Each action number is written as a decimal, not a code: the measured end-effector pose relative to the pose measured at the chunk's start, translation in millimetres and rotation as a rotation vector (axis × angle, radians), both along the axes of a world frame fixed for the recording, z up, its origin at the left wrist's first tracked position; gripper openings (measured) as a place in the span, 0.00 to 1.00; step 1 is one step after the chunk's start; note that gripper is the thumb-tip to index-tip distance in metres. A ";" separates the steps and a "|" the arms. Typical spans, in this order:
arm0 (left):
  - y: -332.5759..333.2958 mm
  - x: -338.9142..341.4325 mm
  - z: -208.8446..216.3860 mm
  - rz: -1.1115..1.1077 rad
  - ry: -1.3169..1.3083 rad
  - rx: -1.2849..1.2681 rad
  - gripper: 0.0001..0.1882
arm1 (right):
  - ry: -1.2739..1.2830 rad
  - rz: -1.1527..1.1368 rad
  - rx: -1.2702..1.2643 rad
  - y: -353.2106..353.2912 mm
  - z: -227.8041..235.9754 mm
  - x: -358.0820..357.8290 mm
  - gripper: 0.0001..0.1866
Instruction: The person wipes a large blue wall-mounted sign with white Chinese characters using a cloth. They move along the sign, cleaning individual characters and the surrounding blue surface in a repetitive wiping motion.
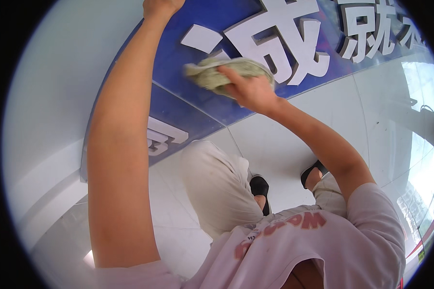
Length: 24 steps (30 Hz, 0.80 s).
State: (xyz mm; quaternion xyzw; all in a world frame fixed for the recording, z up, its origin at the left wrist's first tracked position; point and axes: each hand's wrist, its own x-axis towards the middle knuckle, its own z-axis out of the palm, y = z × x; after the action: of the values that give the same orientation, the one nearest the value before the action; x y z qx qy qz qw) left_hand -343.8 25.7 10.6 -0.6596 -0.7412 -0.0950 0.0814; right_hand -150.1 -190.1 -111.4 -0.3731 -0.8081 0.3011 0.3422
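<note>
The right hand (255, 91) is clamped on a bunched, pale green cloth (210, 79), with the thumb and fingers around it. The cloth looks a bit blurry. It is in front of the blue sign board (188, 98), near the bottom edge, and it hides part of a big white raised character (270, 41). I cannot tell how hard it presses there.

The left hand (163, 6) is up by the board's left edge — the top of the view cuts it off, so I cannot tell if it holds anything. The two hands are well apart.

Smaller white characters (165, 136) sit by the board's bottom left corner. A thin seam (188, 104) crosses the blue part. Below the bottom edge is a pale tile floor (284, 137) — two black shoes (259, 188) rest on it.
</note>
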 end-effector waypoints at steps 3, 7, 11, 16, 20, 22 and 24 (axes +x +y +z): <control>5.5 -4.0 -4.0 -0.010 0.023 0.015 0.36 | -0.489 0.190 -0.072 26.5 43.7 -40.0 0.28; 8.9 2.3 0.2 -0.027 -0.003 0.009 0.36 | -0.762 0.352 0.128 52.2 47.2 -25.1 0.32; 7.0 -2.7 -1.9 0.004 -0.012 -0.006 0.36 | -0.851 0.310 0.385 68.2 35.5 9.9 0.35; -2.9 0.5 5.6 0.021 -0.033 -0.050 0.35 | -0.787 0.261 0.149 71.7 38.7 41.2 0.32; 4.2 13.0 4.4 -0.030 -0.024 -0.028 0.35 | -0.558 0.096 0.111 52.5 8.6 23.5 0.26; 4.4 13.3 2.8 -0.039 -0.012 0.012 0.35 | -0.349 0.043 0.144 57.0 -5.4 21.3 0.25; 3.1 -1.1 -0.2 -0.013 0.036 0.014 0.35 | -0.323 0.060 0.101 49.6 4.3 17.4 0.24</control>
State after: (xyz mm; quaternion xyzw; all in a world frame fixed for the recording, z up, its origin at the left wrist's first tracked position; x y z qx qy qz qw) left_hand -344.9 28.8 10.3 -0.6655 -0.7345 -0.0888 0.0987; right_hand -132.7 -140.5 -107.0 -0.3748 -0.8774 0.2061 0.2170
